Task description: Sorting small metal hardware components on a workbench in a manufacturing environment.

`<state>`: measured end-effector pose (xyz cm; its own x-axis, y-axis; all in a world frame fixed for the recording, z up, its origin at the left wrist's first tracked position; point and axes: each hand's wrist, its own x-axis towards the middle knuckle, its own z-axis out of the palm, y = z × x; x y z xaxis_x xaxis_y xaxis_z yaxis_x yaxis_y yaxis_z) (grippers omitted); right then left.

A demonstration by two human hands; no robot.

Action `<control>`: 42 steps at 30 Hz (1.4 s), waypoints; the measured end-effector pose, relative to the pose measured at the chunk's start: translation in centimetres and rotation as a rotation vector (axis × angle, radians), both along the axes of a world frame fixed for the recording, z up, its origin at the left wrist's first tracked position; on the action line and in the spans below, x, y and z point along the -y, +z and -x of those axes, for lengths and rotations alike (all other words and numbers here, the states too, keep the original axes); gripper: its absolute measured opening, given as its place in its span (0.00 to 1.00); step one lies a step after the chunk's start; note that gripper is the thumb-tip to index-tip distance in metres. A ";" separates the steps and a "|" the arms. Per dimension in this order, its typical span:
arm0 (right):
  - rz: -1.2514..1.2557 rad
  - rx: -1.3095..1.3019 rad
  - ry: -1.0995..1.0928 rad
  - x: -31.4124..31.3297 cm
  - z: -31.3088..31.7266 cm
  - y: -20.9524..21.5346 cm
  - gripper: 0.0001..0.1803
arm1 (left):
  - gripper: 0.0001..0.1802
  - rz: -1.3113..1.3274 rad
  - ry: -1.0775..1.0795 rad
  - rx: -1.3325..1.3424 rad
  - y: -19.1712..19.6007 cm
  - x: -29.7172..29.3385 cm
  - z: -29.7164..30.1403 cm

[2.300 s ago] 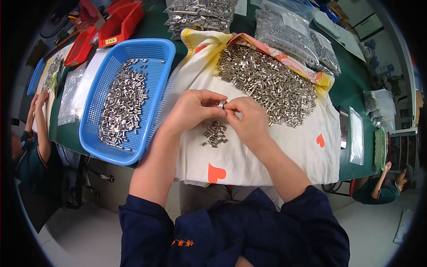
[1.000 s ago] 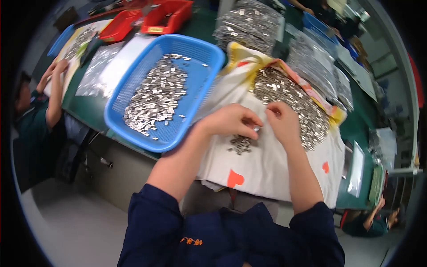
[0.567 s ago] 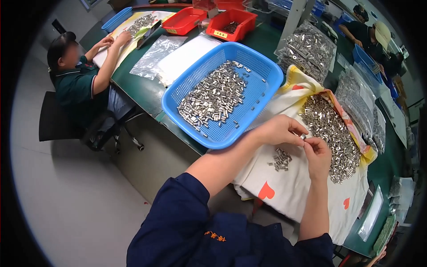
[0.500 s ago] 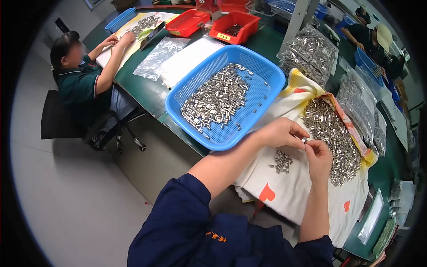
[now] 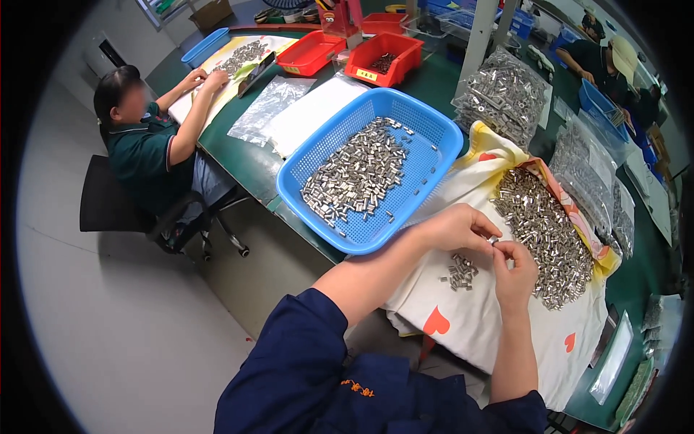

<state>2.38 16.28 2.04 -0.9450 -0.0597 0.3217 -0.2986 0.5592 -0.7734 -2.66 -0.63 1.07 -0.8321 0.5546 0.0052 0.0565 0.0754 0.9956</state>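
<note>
Green table (image 5: 441, 87), white cloth (image 5: 477, 325) with hearts, blue basket (image 5: 434, 134) of metal pieces alongside. Both hands, left (image 5: 457, 228) and right (image 5: 515, 266), pinching one small shiny metal piece (image 5: 494, 239) above the cloth, fingertips together.

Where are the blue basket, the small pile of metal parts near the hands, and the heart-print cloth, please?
blue basket (image 5: 441, 148): head view, right rim.
small pile of metal parts (image 5: 460, 273): head view, pile's middle.
heart-print cloth (image 5: 473, 325): head view, bare white area.
</note>
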 end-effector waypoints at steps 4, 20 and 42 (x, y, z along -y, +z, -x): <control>-0.017 -0.078 0.020 0.4 0.0 0.5 0.04 | 0.21 -0.097 0.009 0.055 -0.4 0.1 0.1; 0.307 0.380 0.081 -1.4 0.5 -0.5 0.04 | 0.20 0.037 -0.125 0.026 0.8 0.4 -0.4; 0.318 -0.770 0.321 -7.4 -4.0 14.9 0.23 | 0.19 -0.008 -0.143 0.193 -0.6 -1.0 0.4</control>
